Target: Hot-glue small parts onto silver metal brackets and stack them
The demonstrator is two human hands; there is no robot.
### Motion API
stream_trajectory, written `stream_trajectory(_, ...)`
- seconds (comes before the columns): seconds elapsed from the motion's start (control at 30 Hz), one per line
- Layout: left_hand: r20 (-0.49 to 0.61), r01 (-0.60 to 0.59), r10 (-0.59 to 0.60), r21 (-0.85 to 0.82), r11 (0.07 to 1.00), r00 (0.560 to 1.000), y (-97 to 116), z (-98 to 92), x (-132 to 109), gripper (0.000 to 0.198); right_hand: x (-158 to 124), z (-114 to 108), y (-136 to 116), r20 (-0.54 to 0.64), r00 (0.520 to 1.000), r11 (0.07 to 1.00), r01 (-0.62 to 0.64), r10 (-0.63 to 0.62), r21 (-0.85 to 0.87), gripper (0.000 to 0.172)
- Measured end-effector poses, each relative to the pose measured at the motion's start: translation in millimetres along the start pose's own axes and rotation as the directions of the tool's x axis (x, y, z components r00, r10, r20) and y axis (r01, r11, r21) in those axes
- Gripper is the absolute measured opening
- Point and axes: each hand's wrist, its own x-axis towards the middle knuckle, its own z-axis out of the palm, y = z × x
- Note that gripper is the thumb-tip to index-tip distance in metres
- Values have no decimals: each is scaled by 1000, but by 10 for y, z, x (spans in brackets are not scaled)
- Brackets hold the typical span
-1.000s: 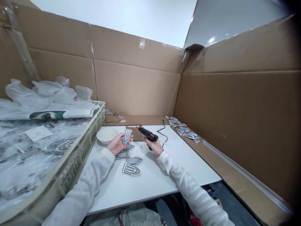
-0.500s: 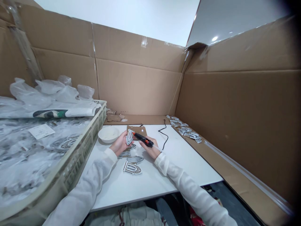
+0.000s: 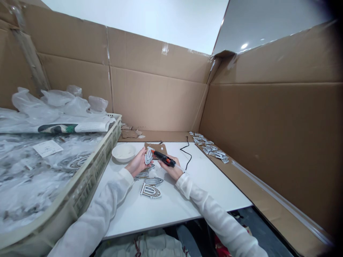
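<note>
My left hand [image 3: 137,163] is closed round a small grey arch-shaped piece [image 3: 148,155], holding it upright above the white table [image 3: 209,185]. My right hand [image 3: 171,169] grips a black and orange glue gun [image 3: 164,158], whose nozzle points left and touches the piece. Its black cord [image 3: 186,151] runs back across the table. Three more arch-shaped pieces [image 3: 150,191] lie flat on the table just under and in front of my hands.
A white bowl [image 3: 123,152] stands left of my hands. A beige crate [image 3: 88,178] full of plastic-wrapped packs fills the left side. A pile of grey pieces [image 3: 211,146] lies at the back right on cardboard. Cardboard walls [image 3: 160,96] surround the table.
The glue gun has swung left from the table's middle until its nozzle meets the piece in my left hand. My left hand has stayed about where it was.
</note>
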Motion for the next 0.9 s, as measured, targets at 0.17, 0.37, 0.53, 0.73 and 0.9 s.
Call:
stream_trajectory(0.17, 12, 9, -9, -1, 1000, 1000, 5, 4, -4, 38, -1, -16, -24, -3, 1000, 1000, -5, 5, 4, 26)
stream_trajectory(0.37, 36, -8, 7, 31, 999, 999, 7, -8, -1, 40, 3, -27, -17, -8, 1000, 999, 17, -17, -29, 27)
stream_trajectory(0.53, 44, -25, 24, 24, 999, 999, -28, -39, 33, 40, 4, -10, -10, -5, 1000, 999, 9, -9, -38, 29)
stream_trajectory(0.73, -7, -93, 93, 24, 995, 996, -36, -62, 42, 33, 60, -38, 128, -183, 980, 993, -96, 82, -73, 31)
stream_trajectory(0.9, 47, -49, 44, 127, 991, 998, -50, -17, 15, 37, 125, -50, 193, -162, 915, 913, -325, 369, 246, 32)
